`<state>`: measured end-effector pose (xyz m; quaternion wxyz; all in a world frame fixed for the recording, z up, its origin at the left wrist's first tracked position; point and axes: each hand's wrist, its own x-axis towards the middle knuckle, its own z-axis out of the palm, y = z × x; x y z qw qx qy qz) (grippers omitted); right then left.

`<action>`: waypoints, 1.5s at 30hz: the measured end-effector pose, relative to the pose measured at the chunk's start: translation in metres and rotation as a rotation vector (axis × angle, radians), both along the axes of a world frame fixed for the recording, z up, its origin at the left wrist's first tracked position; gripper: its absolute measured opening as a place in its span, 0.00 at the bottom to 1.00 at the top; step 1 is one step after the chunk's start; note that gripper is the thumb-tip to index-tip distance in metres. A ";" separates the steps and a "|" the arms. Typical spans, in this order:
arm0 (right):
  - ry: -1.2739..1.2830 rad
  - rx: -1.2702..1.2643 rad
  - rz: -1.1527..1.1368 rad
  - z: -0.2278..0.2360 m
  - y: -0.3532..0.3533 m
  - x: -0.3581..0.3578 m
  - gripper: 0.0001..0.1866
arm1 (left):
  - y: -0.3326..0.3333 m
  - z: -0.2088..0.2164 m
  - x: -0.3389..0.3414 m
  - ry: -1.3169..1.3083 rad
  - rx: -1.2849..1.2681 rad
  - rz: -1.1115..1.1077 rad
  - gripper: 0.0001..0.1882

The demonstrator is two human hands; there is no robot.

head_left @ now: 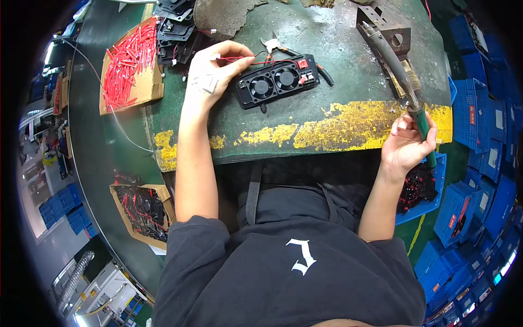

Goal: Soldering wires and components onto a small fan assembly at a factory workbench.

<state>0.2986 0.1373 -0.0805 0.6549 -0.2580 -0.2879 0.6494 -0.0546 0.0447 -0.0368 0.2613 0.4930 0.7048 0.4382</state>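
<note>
"Head view first: what do we have around the fan unit (277,82)?"

"Blue crates (472,117) fill the room to its right, beyond our green desk (354,82). The unit lies on that desk; worn yellow paint (348,129) crosses the top between it and us. Left of it stands a cardboard box (157,92) of red parts (128,68)."

"And our hands?"

"Right of the unit, our right hand (406,144) loosely grasps a soldering iron (404,79), its shaft up by a metal bracket (388,39). At the unit's left end, our left hand (215,71) pinches a thin red wire (233,58)."

"How do we work well here?"

"We'd judge: steady the pinch, fingertips clear of heat, and let the hot tip touch only the joint, never fan plastic or wire insulation."
</note>
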 end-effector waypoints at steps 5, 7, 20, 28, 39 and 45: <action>-0.016 0.006 0.010 0.000 0.000 0.001 0.22 | -0.013 0.007 -0.011 0.002 -0.153 -0.006 0.10; -0.016 0.008 0.017 0.000 0.000 -0.001 0.22 | -0.018 0.006 -0.015 -0.018 -0.193 0.045 0.09; -0.042 0.006 -0.005 0.002 0.000 -0.003 0.23 | -0.049 -0.005 0.011 0.386 -0.015 0.174 0.05; -0.041 0.008 0.005 0.003 -0.002 -0.002 0.23 | -0.070 -0.005 0.029 0.355 -0.039 0.222 0.08; -0.057 0.016 0.020 0.004 -0.002 -0.004 0.23 | -0.078 -0.008 0.044 0.609 0.065 0.255 0.09; -0.060 0.016 0.019 0.004 -0.001 -0.003 0.23 | -0.065 -0.001 0.040 0.629 0.099 0.281 0.12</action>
